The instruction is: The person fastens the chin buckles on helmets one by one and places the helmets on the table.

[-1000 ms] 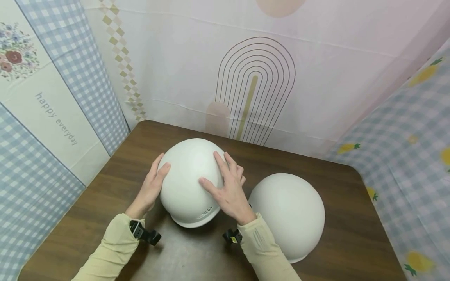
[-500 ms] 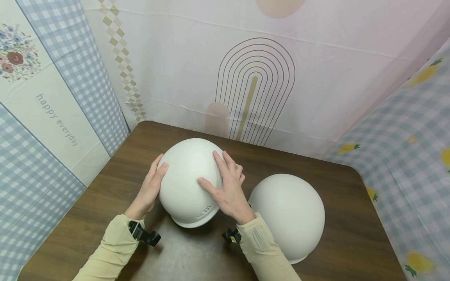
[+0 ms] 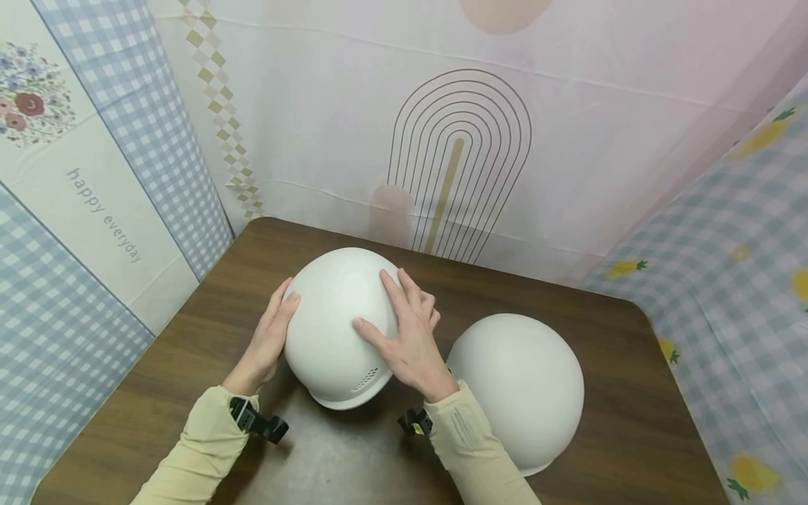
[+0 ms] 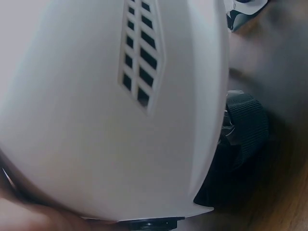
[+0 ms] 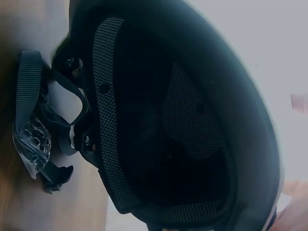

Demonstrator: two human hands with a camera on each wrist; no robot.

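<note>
A white helmet (image 3: 341,322) with slotted vents near its rim is held between both hands, its back end tipped up off the table. My left hand (image 3: 268,337) grips its left side, thumb on the shell. The right hand (image 3: 407,337) holds the right side, fingers spread over the curve and thumb toward the front. In the right wrist view, the helmet's dark padded inside (image 5: 149,110) shows, with a black chin strap (image 5: 29,91) and a clear buckle piece hanging at the left. The left wrist view shows vent slots (image 4: 139,57) close up.
A second white helmet (image 3: 517,393) sits dome up on the brown wooden table (image 3: 631,421), right beside my right forearm. Patterned cloths hang behind the table (image 3: 315,126) and along both sides.
The held helmet and both hands have shifted very slightly to the left. The grip looks the same, and the second helmet has stayed in place.
</note>
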